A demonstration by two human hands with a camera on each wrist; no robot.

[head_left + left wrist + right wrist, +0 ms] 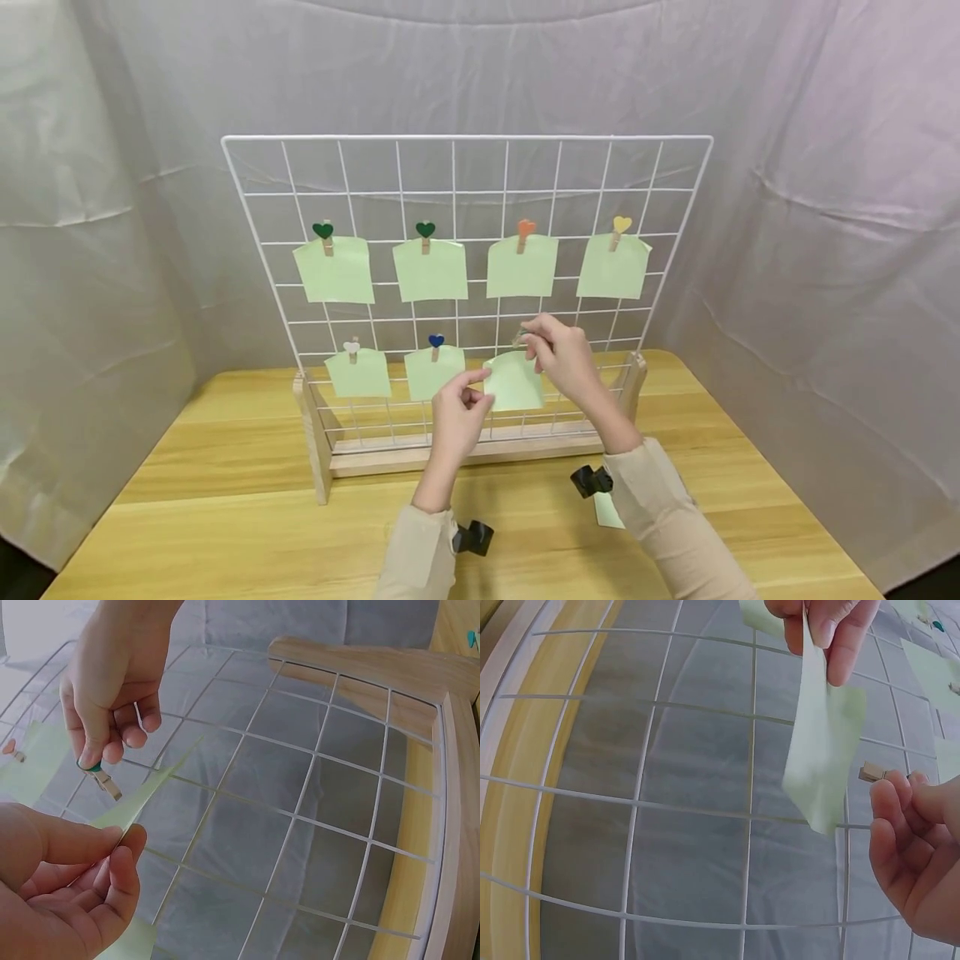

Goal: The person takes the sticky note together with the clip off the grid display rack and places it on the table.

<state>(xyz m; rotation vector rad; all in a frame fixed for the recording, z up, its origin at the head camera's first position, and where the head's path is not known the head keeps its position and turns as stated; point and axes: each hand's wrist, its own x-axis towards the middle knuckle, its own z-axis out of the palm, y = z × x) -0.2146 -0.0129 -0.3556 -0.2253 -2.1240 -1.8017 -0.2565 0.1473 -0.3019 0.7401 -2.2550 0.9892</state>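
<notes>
My left hand (459, 417) pinches the left edge of a pale green paper note (516, 385) between thumb and fingers. The note stands in front of the lower part of a white wire grid (465, 137), slightly curled. Above the note's top edge, my right hand (561, 354) pinches a small wooden clothespin (106, 782) with a green decoration at its gripped end. In the right wrist view the clothespin's wooden tip (871, 772) points toward the note, apart from it.
Four notes hang in the upper row, including one under an orange-heart clothespin (527, 233). Two hang lower left, with white and blue (437, 343) hearts. A wooden stand (465, 454) supports the grid. Another green note (608, 511) lies on the table (225, 533) by the right sleeve.
</notes>
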